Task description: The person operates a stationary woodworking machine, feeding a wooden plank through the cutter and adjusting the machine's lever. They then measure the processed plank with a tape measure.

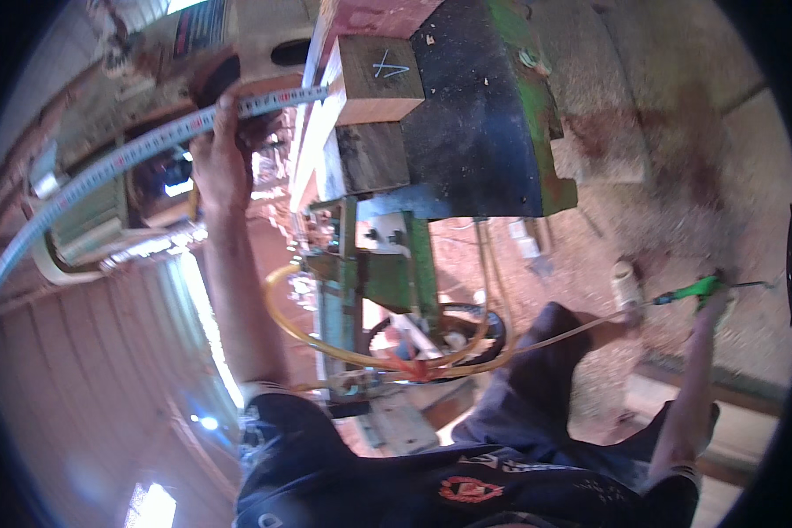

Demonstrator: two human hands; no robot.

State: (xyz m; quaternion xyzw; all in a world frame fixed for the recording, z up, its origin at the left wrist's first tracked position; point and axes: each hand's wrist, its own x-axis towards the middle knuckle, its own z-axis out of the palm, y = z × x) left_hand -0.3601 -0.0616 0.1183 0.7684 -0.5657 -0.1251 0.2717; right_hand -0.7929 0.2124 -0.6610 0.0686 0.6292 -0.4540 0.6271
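My left hand (223,172) is raised at the upper left, its thumb across a white measuring tape (163,138). The fingers behind the tape are partly hidden. The tape bends from the left rim to a square-ended timber block (380,75) with a pen mark on its top. Under that block sits a darker wood block (372,158), both at the left edge of a dark machine plate (475,114). Far to the right, my right hand (717,304) is wrapped around a green air blow gun (691,289) with a thin nozzle pointing right.
A yellowish air hose (554,339) runs from the blow gun and loops around the green machine frame (387,282). A wheel (493,330) lies below the frame. Sawdust covers the floor (603,378). Boards (739,387) lie at lower right; machinery (79,211) stands left.
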